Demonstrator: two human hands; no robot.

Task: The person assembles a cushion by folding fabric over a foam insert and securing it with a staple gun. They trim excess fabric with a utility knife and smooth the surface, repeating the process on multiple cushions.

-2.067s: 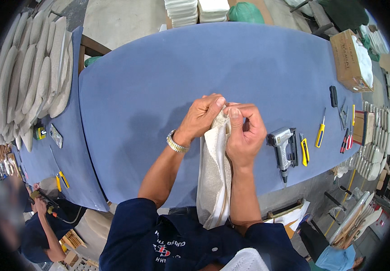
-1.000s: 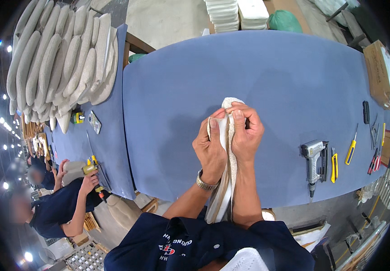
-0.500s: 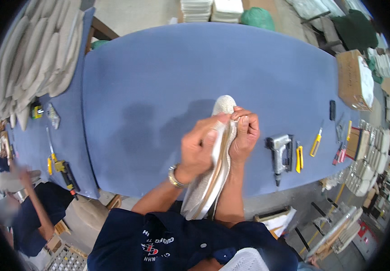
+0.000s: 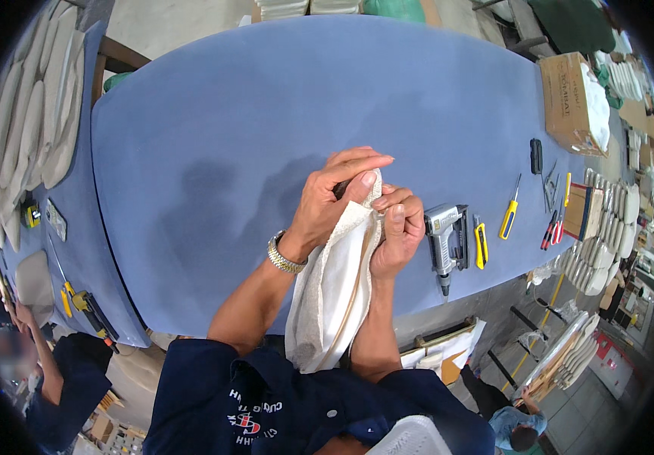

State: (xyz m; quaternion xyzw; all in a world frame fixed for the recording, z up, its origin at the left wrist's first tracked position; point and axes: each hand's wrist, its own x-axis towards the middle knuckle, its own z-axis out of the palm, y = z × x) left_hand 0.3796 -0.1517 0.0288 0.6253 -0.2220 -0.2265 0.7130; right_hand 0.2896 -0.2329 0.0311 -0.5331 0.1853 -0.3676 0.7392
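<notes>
Between my hands a long upholstered pad (image 4: 334, 288) stands on end, its near part against my body. It has beige woven fabric, a white inside and a thin brown strip along its edge. My left hand (image 4: 325, 199) is closed around its far tip, thumb pressed on the fabric and fingers reaching over the top. My right hand (image 4: 398, 231) pinches the fabric edge just right of the tip. My palms hide part of the tip. Right of my hands a silver staple gun (image 4: 441, 233) lies on the blue table, beside a yellow utility knife (image 4: 481, 244).
Further right on the blue table (image 4: 213, 114) lie a yellow screwdriver (image 4: 509, 216), red-handled pliers (image 4: 551, 230) and a cardboard box (image 4: 569, 106). Beige pads (image 4: 31, 114) are piled at the left, near a black and yellow tool (image 4: 92, 309). A co-worker (image 4: 65, 379) is at lower left.
My left hand has slid up over the pad's tip, covering it. The fabric has spread wider, showing more white inside. My view has shifted, and another person now shows at lower right.
</notes>
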